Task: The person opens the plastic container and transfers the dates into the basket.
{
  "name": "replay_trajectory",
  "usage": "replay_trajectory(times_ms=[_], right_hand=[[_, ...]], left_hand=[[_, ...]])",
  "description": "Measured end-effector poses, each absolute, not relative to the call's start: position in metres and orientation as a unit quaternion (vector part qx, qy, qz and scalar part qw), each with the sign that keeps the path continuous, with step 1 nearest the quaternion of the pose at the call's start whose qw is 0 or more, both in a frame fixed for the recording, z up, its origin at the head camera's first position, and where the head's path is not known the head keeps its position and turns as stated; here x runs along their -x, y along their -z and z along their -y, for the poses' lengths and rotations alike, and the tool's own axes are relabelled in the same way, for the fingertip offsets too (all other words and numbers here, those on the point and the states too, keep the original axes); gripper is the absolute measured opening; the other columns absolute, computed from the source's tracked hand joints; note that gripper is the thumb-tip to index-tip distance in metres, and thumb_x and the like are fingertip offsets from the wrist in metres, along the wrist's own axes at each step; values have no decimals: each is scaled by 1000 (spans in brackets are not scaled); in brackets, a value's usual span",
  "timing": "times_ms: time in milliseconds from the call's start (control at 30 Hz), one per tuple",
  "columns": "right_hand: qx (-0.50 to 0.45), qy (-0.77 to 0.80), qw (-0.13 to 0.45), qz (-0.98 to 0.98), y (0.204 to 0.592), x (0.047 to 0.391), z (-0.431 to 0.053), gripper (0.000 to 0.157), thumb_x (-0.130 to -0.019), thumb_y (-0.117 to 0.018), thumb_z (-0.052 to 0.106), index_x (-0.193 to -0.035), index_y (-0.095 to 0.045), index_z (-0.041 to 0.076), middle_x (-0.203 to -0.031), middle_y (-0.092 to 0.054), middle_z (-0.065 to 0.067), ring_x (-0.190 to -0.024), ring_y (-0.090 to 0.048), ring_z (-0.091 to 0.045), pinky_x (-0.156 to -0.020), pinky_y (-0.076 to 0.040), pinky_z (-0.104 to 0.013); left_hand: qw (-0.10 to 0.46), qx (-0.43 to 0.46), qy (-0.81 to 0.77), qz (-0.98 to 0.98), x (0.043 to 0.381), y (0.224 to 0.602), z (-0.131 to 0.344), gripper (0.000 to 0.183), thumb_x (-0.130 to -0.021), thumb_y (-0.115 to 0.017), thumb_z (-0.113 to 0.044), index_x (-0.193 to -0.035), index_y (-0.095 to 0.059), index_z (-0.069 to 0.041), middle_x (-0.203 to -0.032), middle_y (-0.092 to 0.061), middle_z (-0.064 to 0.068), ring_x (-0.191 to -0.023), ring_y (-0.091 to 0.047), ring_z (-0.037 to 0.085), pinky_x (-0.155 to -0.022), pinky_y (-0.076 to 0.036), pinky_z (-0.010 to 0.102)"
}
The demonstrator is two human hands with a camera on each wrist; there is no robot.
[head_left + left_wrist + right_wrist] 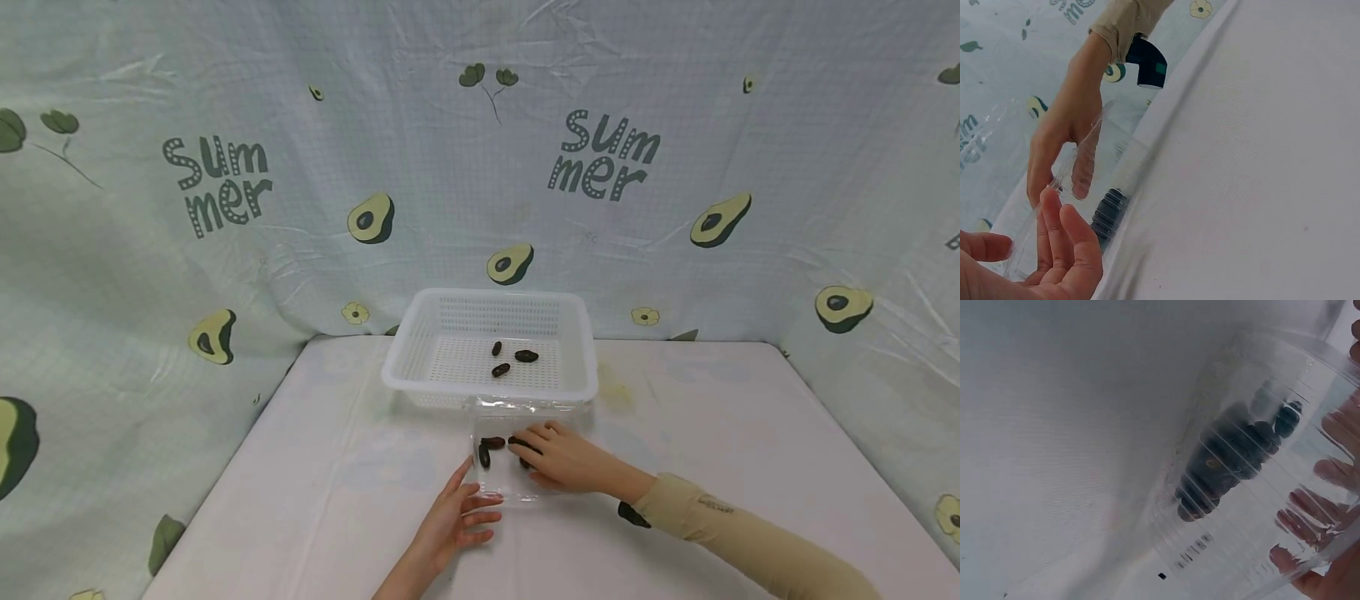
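A clear plastic box stands on the white table, with several dark, oblong fruits inside. Over its right half reaches my right hand; its fingers lie over a dark fruit, and the thumb hangs apart from them in the left wrist view. My left hand is at the box's near left corner, fingers loosely spread, the index fingertip by the side wall. Through the ridged box wall, the right wrist view shows clustered dark fruits. The right fingertips are partly hidden.
Behind the box is a white perforated basket, holding 3 similar dark fruits. Under my right wrist is a black curved device. A curtain printed with avocados hangs around the table's back and sides.
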State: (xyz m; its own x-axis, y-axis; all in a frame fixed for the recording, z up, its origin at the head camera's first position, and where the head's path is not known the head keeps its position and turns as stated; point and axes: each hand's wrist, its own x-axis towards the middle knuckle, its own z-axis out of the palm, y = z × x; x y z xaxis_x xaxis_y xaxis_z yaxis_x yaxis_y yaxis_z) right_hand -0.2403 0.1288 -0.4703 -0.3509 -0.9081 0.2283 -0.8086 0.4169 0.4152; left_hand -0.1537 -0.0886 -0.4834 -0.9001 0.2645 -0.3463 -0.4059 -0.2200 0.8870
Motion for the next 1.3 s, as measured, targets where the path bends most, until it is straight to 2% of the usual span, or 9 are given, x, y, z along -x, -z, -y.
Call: replay_trajectory(times_ms=[167,433,600,800,933,1067,1300], right_hand=[[-511,148,212,820,476,245,-118,45,-83,-56,42,-120,-51,16,-112,-56,-1,-96,-52,-16,-78,-43,-33],[-498,173,257,810,486,249,-108,37,-79,-58,45,-107,-56,21,-93,-56,4,-78,-50,-14,-71,-40,-29],[-513,162,250,805,487,252,-106,31,-80,-60,40,-104,-55,22,-95,-55,5,-77,-48,-14,-71,-38,-28],[-519,173,248,800,490,254,-103,17,-86,-54,29,-100,-55,20,-92,-54,6,-76,-46,-10,-68,-37,-24],[-517,187,257,795,494,255,-100,11,-85,-52,23,-93,-57,18,-88,-54,5,-74,-45,-10,-65,-36,-24],[-528,205,268,779,492,255,-99,6,-84,-55,24,-87,-58,19,-85,-56,6,-72,-45,-10,-63,-35,-24],[-558,211,305,743,485,255,-101,6,-84,-53,24,-86,-56,19,-83,-53,7,-68,-41,-10,-61,-30,-23]], left_hand=[[215,62,-778,-587,154,483,88,59,-94,-35,-22,-144,-7,-15,-93,-67,1,-75,-64,9,-64,-51,27],[214,61,-778,-588,153,482,87,58,-94,-35,-22,-144,-6,-15,-92,-66,1,-74,-64,8,-64,-51,27],[214,64,-777,-589,153,481,86,58,-94,-34,-21,-144,-6,-14,-92,-67,1,-74,-64,9,-64,-51,28],[216,62,-776,-589,153,483,86,59,-94,-34,-21,-144,-4,-14,-93,-67,1,-75,-64,9,-64,-51,28],[219,60,-776,-588,152,483,86,60,-94,-34,-22,-144,-3,-14,-95,-67,2,-75,-64,10,-64,-51,29],[219,60,-777,-587,152,482,86,59,-94,-34,-21,-144,-3,-13,-95,-67,2,-75,-64,10,-64,-51,28],[216,63,-778,-586,152,479,87,58,-94,-34,-22,-144,-5,-14,-94,-66,1,-75,-64,10,-64,-51,28]])
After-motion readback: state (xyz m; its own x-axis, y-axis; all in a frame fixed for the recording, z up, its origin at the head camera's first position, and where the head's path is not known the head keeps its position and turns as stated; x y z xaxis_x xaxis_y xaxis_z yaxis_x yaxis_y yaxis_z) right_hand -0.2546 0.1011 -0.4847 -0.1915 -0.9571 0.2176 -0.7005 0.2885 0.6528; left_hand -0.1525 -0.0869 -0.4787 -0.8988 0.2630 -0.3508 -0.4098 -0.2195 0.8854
